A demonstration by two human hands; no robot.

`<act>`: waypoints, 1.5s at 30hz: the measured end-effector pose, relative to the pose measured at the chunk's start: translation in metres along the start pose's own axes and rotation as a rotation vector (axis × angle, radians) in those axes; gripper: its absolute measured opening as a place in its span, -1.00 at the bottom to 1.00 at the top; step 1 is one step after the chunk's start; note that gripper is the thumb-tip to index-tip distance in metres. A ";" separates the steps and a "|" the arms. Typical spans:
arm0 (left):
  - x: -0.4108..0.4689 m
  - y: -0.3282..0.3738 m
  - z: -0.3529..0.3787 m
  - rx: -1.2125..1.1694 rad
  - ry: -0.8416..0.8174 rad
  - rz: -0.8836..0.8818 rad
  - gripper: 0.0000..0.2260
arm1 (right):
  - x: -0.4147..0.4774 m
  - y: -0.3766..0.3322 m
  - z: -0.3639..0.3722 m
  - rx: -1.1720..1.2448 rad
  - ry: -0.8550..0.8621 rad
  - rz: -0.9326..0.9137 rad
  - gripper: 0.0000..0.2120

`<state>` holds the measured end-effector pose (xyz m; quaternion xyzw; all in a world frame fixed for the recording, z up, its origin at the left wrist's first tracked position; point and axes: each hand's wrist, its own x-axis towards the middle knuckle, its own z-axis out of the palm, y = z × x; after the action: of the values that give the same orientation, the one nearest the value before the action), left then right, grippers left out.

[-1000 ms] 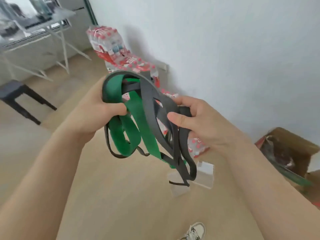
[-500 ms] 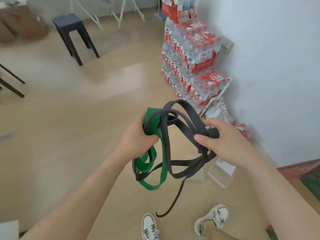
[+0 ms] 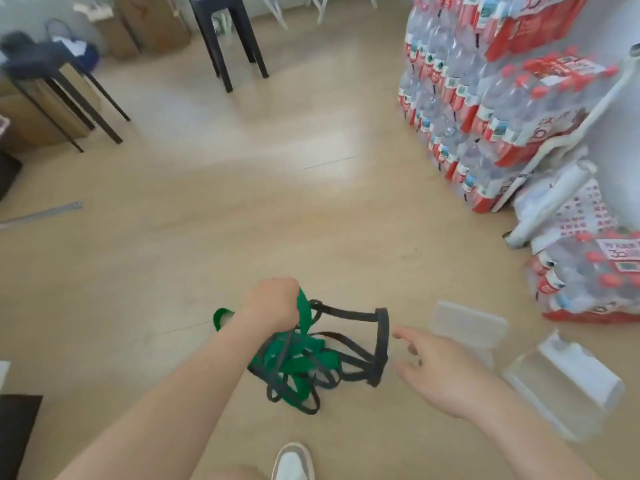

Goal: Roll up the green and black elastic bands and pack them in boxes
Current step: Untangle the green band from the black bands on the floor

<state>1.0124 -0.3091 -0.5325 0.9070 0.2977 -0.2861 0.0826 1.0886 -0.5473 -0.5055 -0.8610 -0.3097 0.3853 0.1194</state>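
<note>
Right hand (image 3: 440,372) released bands (image 3: 298,358) (tangled) — floor

**Materials and finishes**

Green band (image 3: 298,358): flat rubbery strap, matt. Black band (image 3: 381,344): same rubbery look, dull dark grey. Boxes (image 3: 465,325): clear, thin plastic, slightly cloudy. Floor (image 3: 242,202): pale wood-look boards, smooth, soft sheen. Bottle packs (image 3: 485,109): clear plastic under glossy shrink-wrap, red printed labels. Stool (image 3: 228,32): dark, matt. Shoe (image 3: 292,462): grey-white, cloth-like upper.

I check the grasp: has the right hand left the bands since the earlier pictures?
Yes. The right hand is open beside the bands, between them and the clear boxes on the floor.
</note>
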 end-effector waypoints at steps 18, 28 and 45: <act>0.069 0.135 0.174 0.463 -0.164 0.501 -0.57 | 0.149 0.192 0.169 0.083 0.064 0.035 -0.52; 0.096 0.160 0.230 0.361 -0.128 0.442 -0.65 | 0.139 0.300 0.200 0.179 0.242 0.359 -0.46; 0.093 0.178 0.332 0.280 -0.224 0.432 -0.58 | 0.145 0.290 0.239 0.340 0.377 0.322 -0.39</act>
<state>1.0227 -0.5138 -0.8617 0.9147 0.0441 -0.3988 0.0481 1.1151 -0.6907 -0.8811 -0.9231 -0.0727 0.2791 0.2544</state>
